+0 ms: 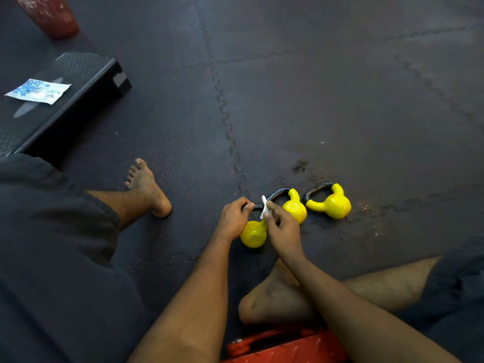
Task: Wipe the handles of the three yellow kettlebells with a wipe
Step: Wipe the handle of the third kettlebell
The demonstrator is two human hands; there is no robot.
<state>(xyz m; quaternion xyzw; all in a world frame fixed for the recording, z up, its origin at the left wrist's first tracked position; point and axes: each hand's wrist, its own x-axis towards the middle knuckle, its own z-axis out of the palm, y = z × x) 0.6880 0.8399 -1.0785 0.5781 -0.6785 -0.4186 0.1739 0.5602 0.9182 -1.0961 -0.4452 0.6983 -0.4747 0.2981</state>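
Three small yellow kettlebells with dark handles lie on the black floor mat. The nearest one (253, 233) is tipped toward me; my left hand (234, 217) grips its dark handle. My right hand (281, 226) pinches a small white wipe (264, 206) against that same handle, just right of my left fingers. The middle kettlebell (296, 208) lies on its side right behind my right hand, its handle pointing left. The right kettlebell (332, 203) lies apart from both hands with its handle (315, 191) toward the back left.
A black step platform (78, 100) at the left carries a blue-and-white wipe packet (38, 90). A red basket (49, 15) stands at the top left. My bare feet (149, 188) and legs rest on the puzzle-jointed mat (340, 100). A red object (285, 345) sits under me.
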